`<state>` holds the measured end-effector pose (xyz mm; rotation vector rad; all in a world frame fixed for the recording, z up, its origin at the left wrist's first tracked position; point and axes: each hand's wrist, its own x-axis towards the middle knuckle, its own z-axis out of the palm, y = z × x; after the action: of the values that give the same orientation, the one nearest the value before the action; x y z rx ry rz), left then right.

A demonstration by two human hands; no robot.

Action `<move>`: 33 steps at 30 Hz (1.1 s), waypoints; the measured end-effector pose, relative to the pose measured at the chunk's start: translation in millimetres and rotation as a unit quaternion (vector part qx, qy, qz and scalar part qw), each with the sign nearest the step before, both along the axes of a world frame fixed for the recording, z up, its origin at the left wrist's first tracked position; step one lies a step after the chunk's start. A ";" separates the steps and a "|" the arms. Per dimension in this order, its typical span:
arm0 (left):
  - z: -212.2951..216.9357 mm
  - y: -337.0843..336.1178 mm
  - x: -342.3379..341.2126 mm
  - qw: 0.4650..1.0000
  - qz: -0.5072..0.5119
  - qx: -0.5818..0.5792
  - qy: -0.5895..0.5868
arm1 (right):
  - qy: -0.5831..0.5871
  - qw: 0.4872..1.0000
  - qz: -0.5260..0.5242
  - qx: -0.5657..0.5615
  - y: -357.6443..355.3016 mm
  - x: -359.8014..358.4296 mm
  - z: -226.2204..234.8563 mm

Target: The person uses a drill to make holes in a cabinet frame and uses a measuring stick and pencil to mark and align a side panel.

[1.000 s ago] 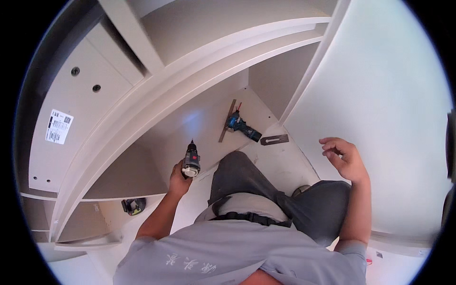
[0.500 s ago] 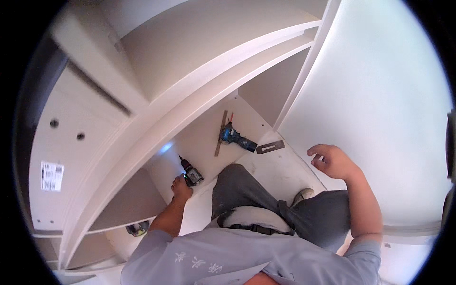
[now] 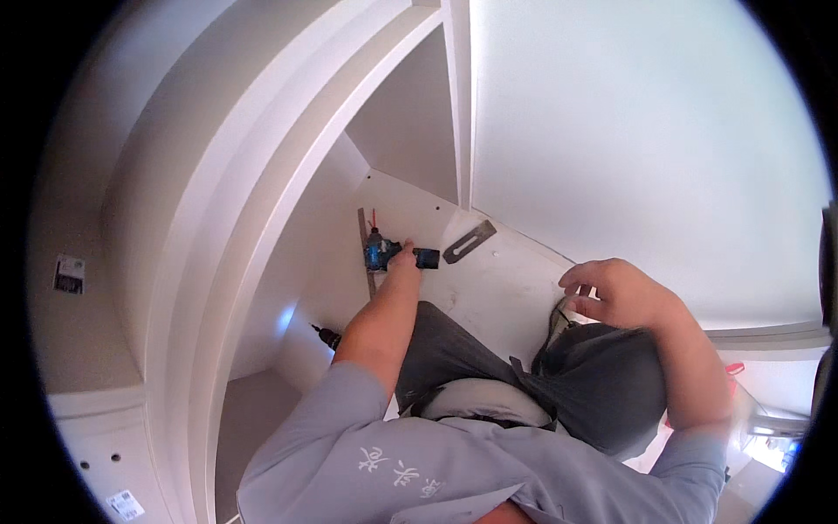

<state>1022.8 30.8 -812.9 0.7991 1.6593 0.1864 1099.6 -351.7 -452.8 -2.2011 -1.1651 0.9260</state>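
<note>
Blue driver (image 3: 379, 253) being gripped by left hand (image 3: 404, 258), fingers wrapped round it — on cabinet floor (image 3: 406, 203), beside or over metal strip (image 3: 362, 224). Right hand (image 3: 615, 293) being held half-curled, apparently empty. Risk — strip being dragged, if driver being swung low.

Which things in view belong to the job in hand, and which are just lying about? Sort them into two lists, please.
In hand, judging by touch:
blue-and-black cordless driver, left hand on its handle
its red bit

Apparently just lying about:
black drill
slotted metal plate
thin flat strip
</note>
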 end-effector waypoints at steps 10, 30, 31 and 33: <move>14.6 1.8 -144.8 0.937 -0.038 -0.017 -0.347 | -0.084 0.982 0.169 -0.001 122.4 67.0 -198.3; 165.5 -43.2 -275.8 0.873 -0.237 0.200 -0.378 | -0.015 0.989 0.125 0.084 236.2 48.7 -278.6; 164.0 -42.8 -263.8 0.860 -0.229 0.181 -0.419 | -0.010 0.984 0.149 0.096 219.5 56.9 -246.7; 180.3 -54.7 -235.4 0.835 -0.247 0.165 -0.463 | 0.037 0.985 0.135 0.102 184.2 55.1 -182.0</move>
<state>787.4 -23.9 -632.6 1.1316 0.4752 0.4216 1154.8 -167.6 -634.8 -1.8619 -1.4782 0.9406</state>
